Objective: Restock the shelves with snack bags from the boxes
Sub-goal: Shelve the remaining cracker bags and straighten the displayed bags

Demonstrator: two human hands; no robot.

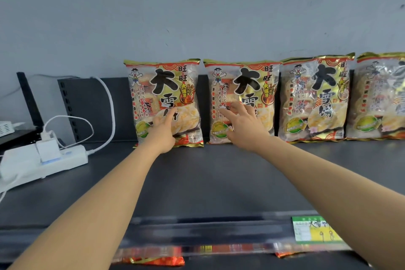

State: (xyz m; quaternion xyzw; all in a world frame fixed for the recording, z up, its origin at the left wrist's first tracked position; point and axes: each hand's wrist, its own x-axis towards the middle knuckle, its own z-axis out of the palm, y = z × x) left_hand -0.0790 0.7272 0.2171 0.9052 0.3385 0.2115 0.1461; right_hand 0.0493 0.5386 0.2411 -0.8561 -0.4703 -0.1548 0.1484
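**Both hands on the far row of snack bags**

Both hands reach across the dark shelf to the bags standing at its far edge. The left hand lies flat against the front of the leftmost bag, fingers loosely together, gripping nothing. The right hand has its fingers spread wide on the front of the second bag, also holding nothing.

Four snack bags stand upright in a row against the grey wall, edges touching or nearly so. The third bag sits just right of the second, and the fourth bag is cut off by the right edge of the view.

On the near left of the shelf lies a white power strip with a charger plugged in and white cables looping up behind it. A green and yellow price tag sits on the shelf's near edge at the right. More red packaging shows blurred on the level below.
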